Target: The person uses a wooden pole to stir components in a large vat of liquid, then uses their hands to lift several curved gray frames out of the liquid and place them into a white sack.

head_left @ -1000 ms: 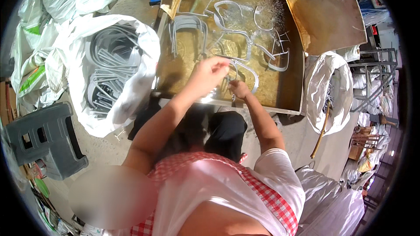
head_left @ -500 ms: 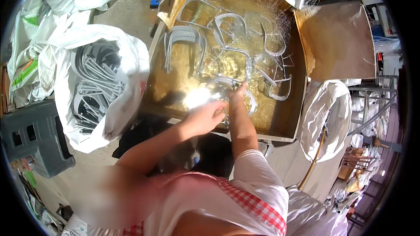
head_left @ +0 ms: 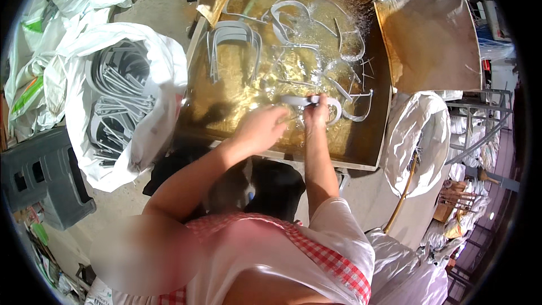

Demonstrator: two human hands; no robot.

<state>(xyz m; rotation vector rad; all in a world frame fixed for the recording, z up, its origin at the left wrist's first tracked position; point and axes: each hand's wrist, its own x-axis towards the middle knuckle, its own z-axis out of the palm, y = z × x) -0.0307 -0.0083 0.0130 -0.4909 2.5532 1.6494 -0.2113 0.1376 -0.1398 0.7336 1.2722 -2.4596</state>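
Observation:
Over the near part of a shallow tray of water (head_left: pixel 370 165), my right hand (head_left: pixel 318 114) is closed around a grey U-shaped curved part (head_left: pixel 334 107). The part's flat band runs left from my fingers, and its bend curls round to the right of them. To the left of it, my left hand (head_left: pixel 261 130) hovers with fingers apart and slightly blurred, holding nothing that I can see. A stack of similar grey curved parts (head_left: pixel 232 31) rests at the tray's left side. More grey curved pieces (head_left: pixel 291 8) lie loose in the rippling water.
A white sack (head_left: pixel 166 51) full of grey curved parts stands left of the tray. Another white sack (head_left: pixel 420 101) with a long wooden handle (head_left: pixel 407 183) is on the right. A dark plastic stool (head_left: pixel 51 172) sits at left. A brownish panel (head_left: pixel 432 45) juts out at the tray's right.
My right hand has brought the grey curved part up, and it shows more plainly now. My left hand has shifted slightly up and left. The whole view has also shifted a little.

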